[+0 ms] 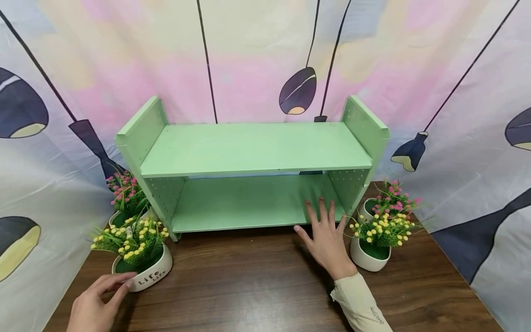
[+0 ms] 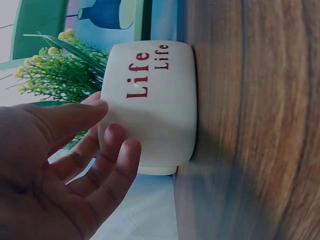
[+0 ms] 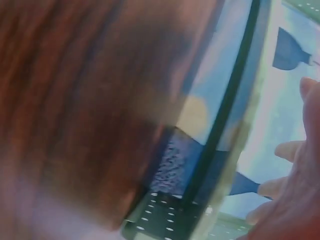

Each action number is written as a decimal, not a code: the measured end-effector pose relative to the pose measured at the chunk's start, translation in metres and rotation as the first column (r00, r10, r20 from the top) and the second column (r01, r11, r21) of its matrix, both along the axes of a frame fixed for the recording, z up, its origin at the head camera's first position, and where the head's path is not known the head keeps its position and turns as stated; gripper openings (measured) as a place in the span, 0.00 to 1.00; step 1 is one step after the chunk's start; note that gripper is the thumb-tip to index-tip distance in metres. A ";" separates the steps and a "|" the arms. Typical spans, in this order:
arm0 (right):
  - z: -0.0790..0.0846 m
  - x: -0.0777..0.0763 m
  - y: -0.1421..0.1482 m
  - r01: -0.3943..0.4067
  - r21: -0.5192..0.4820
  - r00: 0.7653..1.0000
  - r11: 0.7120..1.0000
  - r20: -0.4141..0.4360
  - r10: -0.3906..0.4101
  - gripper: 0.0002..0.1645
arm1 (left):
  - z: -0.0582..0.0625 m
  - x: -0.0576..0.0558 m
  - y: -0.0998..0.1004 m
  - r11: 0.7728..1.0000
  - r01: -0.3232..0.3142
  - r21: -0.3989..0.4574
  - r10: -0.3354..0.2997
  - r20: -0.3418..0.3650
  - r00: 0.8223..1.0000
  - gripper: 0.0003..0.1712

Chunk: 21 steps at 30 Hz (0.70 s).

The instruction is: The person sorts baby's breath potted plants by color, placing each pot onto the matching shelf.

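At the lower left, my left hand (image 1: 97,299) pinches the rim of a white flower pot (image 1: 151,279) marked "Life", which holds yellow artificial flowers. In the left wrist view, thumb and forefinger meet at the pot's (image 2: 150,115) upper edge while other fingertips curl in front of its side. The pot appears to stand on the wooden table. My right hand (image 1: 327,242), fingers spread and holding nothing, reaches over the front edge of a light green two-tier shelf (image 1: 257,147), near its lower right. Whether it touches the lower board cannot be told.
Behind the left pot stands a pot of pink flowers (image 1: 124,191). On the right are another yellow-flowered pot (image 1: 371,258) and a pink-flowered pot (image 1: 367,210), close beside the shelf. The brown wooden table (image 1: 232,286) backs onto a printed curtain (image 1: 257,60).
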State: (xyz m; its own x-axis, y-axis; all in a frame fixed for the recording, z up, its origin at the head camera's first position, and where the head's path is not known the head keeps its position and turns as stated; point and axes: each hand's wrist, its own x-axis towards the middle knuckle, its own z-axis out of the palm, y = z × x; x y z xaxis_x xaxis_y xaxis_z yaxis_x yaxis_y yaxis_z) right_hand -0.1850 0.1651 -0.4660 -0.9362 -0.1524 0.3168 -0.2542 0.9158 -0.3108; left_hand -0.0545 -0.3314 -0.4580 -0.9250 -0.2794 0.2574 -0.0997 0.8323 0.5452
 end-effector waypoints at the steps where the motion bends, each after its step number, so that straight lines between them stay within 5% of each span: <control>1: 0.003 0.002 0.000 -0.006 -0.008 1.000 1.000 0.007 0.006 0.49 | -0.001 0.000 0.000 1.000 -0.012 0.004 0.012 -0.004 1.000 0.10; 11: 0.070 0.052 0.001 -0.125 -0.200 0.984 0.972 0.103 0.148 0.50 | -0.006 0.002 0.000 0.997 -0.078 0.020 0.079 -0.033 0.996 0.10; 16: 0.108 0.073 0.009 -0.193 -0.273 0.981 0.942 -0.064 0.182 0.46 | -0.005 0.000 0.002 0.993 -0.101 0.059 0.101 0.008 0.995 0.11; 21: 0.135 0.075 0.027 -0.229 -0.298 0.945 0.927 -0.297 0.138 0.38 | -0.005 -0.002 0.007 0.993 -0.097 0.063 0.097 0.002 0.995 0.10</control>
State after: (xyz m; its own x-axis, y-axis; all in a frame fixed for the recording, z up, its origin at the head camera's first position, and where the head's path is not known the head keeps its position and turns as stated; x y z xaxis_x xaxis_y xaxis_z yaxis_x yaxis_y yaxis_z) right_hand -0.1101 0.1922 -0.3315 -0.7755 -0.1591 0.6110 -0.5225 0.7050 -0.4796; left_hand -0.0563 -0.3246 -0.4632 -0.8926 -0.3834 0.2373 -0.1776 0.7826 0.5966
